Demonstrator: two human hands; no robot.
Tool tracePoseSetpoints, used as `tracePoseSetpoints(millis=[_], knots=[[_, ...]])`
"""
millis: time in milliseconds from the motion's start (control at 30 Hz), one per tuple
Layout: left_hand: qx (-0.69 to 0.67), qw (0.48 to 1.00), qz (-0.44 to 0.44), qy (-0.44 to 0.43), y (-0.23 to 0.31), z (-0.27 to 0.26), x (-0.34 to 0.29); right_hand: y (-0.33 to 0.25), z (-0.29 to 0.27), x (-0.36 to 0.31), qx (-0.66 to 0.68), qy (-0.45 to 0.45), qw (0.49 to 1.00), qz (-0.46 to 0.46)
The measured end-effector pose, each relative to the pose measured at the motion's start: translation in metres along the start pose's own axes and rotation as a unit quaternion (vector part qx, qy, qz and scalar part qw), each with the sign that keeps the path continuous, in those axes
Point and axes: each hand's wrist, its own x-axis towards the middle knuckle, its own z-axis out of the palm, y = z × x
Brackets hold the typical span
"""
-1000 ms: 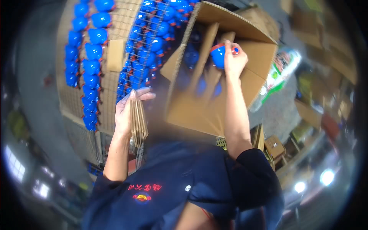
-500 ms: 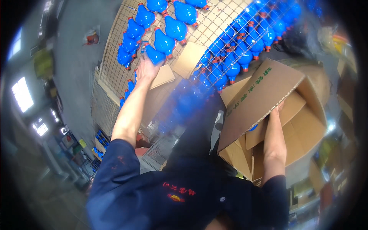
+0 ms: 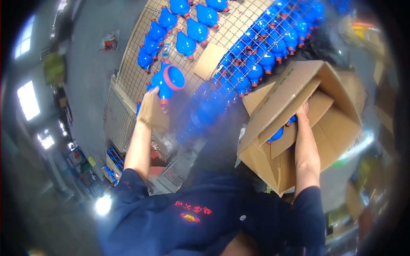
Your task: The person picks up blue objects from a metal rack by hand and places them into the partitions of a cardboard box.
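Note:
My left hand (image 3: pixel 154 91) is closed on a glossy blue fitting (image 3: pixel 159 80) with a wide, red-rimmed round end and a narrow red tip. It is held off the near edge of a wire mesh rack (image 3: pixel 168 59). Folded cardboard pieces (image 3: pixel 153 112) lie against that hand and wrist and hide most of the palm. My right hand (image 3: pixel 303 110) reaches into an open, tilted carton (image 3: pixel 341 128), beside an inner cardboard sheet (image 3: pixel 321 112); its fingers are mostly hidden. Another blue fitting (image 3: pixel 276 135) shows inside the carton.
Several pear-shaped blue fittings (image 3: pixel 186 44) with red ends lie on the rack, and more (image 3: pixel 267 62) stand in rows below its mesh. A flat cardboard piece (image 3: pixel 210 61) rests on the rack's near edge. A wire basket (image 3: pixel 174 174) sits low, near my body.
My left hand has lifted the blue fitting off the rack and drawn it nearer, with the cardboard pieces along. The carton has tilted a little, showing more of its inside; my right hand stays in it.

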Motion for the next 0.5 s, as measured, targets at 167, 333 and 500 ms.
tracePoseSetpoints(millis=[167,333,500], knots=[[-0.285,0.901,-0.017,-0.326,-0.056,0.08,-0.082,-0.002,0.021,-0.047,0.024,0.195,0.977,-0.083],[-0.328,0.878,-0.047,-0.346,-0.104,0.136,-0.104,-0.026,0.013,-0.062,0.101,0.103,0.989,-0.038],[-0.322,0.87,-0.081,-0.365,-0.123,0.191,-0.098,-0.024,0.009,-0.029,-0.032,-0.026,0.997,0.064]])
